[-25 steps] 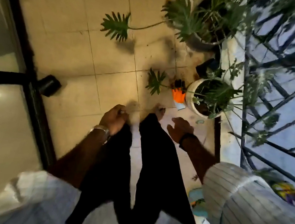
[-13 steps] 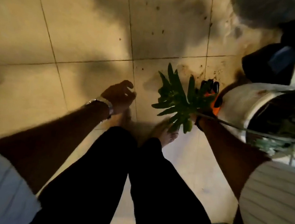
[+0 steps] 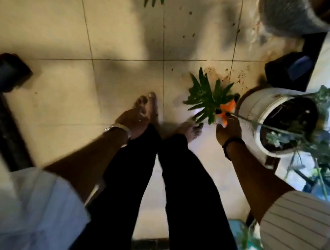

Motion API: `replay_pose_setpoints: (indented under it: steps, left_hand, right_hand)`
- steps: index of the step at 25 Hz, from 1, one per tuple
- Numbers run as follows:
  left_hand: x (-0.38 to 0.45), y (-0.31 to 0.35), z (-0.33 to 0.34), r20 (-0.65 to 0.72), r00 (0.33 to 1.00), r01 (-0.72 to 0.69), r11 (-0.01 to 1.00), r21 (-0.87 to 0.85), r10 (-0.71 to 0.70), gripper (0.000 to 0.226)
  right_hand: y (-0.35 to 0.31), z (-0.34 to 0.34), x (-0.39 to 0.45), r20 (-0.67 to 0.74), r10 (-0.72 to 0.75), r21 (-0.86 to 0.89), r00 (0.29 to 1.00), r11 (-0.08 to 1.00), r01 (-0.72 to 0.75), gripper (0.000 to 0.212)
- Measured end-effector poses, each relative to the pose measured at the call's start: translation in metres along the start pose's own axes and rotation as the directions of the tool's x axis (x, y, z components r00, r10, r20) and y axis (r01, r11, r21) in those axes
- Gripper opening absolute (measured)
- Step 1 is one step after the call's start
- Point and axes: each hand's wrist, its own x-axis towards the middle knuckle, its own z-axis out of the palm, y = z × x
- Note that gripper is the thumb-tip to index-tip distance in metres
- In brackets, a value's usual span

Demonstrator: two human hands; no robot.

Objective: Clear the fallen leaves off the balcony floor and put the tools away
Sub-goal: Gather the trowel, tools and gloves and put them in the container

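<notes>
Nearest: both forearms reach down past dark trousers, bare feet on tile floor (image 3: pixel 128 44).
L hand (image 3: pixel 135 119) hangs over left foot, fingers loosely curled, holding nothing.
R hand (image 3: pixel 228 129) is down at the orange tool (image 3: pixel 226 110); fingers look to be on its lower end, but blur and leaf cover mean I cannot tell if they grip it.
Green leaf (image 3: pixel 203 100) lies over the tool, just beyond R hand, on a long stem from the white pot (image 3: pixel 252 106).
White pot sits just R of R hand: dark soil, thin leafy stems.
Beyond it a black container (image 3: pixel 285 70), then a grey pot (image 3: pixel 285 13), contents unclear.
Vs 0.5 s ago: L hand lower, closer to the foot; R hand now shows from under the leaf.
Edges: dark door frame (image 3: pixel 1 89) well L of L hand; open tile ahead of L hand, soil specks beyond R hand.
</notes>
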Motion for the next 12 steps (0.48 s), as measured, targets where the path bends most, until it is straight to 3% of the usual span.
replay_pose_setpoints:
  steps: [5,8,10,12]
  left_hand:
    - [-0.183,0.062,-0.024,0.046,0.989,-0.132,0.983,-0.125,0.138,0.030]
    - [-0.257,0.077,-0.029,0.049,0.976,-0.199,0.964,-0.176,0.210,0.028]
    - [-0.278,0.074,-0.022,0.110,0.969,-0.206,0.968,-0.144,0.222,0.034]
    - [-0.303,0.071,-0.021,0.087,0.976,-0.175,0.958,-0.226,0.199,0.052]
  right_hand:
    - [-0.038,-0.073,-0.185,-0.068,0.021,0.161,0.997,0.987,-0.009,0.044]
    - [-0.077,-0.120,-0.285,-0.227,-0.103,0.348,0.968,0.920,0.180,0.031]
    - [-0.096,-0.141,-0.331,-0.235,-0.139,0.504,0.962,0.829,0.243,0.028]
    - [-0.112,-0.165,-0.374,-0.230,-0.158,0.514,0.960,0.818,0.258,0.026]
